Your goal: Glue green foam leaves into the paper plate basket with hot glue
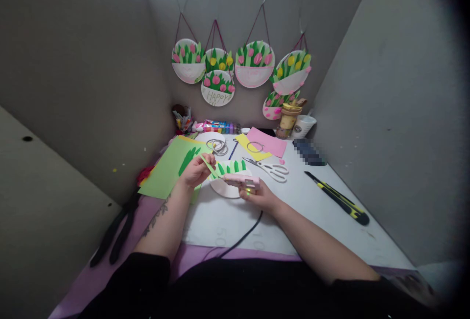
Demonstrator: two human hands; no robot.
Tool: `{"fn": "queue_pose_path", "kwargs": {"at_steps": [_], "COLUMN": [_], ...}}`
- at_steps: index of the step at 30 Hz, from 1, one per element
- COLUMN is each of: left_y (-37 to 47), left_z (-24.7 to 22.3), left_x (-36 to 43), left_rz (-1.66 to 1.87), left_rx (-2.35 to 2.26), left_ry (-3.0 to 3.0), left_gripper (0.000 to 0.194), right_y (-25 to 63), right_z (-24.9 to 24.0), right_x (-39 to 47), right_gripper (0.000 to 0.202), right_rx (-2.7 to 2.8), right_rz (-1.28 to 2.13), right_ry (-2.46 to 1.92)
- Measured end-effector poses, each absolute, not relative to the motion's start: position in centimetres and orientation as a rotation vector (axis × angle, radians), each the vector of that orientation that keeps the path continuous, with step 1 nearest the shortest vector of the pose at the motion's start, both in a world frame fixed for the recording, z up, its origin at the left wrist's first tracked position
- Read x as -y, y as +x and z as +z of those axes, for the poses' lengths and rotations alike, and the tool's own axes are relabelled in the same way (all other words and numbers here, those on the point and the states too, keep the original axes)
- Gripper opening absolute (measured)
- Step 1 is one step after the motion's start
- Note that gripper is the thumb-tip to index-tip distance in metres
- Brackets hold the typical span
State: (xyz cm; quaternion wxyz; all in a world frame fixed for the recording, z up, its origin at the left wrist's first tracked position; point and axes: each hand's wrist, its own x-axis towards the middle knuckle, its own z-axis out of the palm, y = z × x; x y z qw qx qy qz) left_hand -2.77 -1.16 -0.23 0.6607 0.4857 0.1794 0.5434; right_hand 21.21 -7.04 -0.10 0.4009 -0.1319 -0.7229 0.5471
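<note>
My left hand [195, 171] pinches a narrow light green paper strip [208, 165], held slanting over the work. In my right hand [261, 196] is a pink glue gun [241, 181], its nozzle pointing left at the strip's lower end; whether they touch I cannot tell. A small green light shows near my fingers. Beneath both hands lies a white paper plate [224, 192] with green paper leaves [236, 166] standing along its pocket edge, partly hidden by the glue gun. A black cord [244, 235] runs from below my right hand towards me.
Green paper sheets [165, 167] with dark green cutouts lie left. White scissors [273, 169], pink paper [270, 141], yellow paper [249, 146] and wire rings [217, 146] lie beyond the plate. A utility knife [340, 199] and phone [309, 152] are right. Flower plates [255, 76] hang behind.
</note>
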Motion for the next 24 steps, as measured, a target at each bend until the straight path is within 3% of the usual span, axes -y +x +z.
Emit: {"fn": "queue_pose_path", "kwargs": {"at_steps": [24], "left_y": [-3.14], "left_z": [0.40], "left_x": [0.67], "left_rz": [1.340], "left_rx": [-0.547], "left_ry": [1.065], "left_gripper": [0.036], "right_y": [21.77], "right_z": [0.47], "right_x": [6.93], "right_gripper": [0.058], "right_rx": [1.914], "right_rz": [1.430], "right_ry": [-0.387]}}
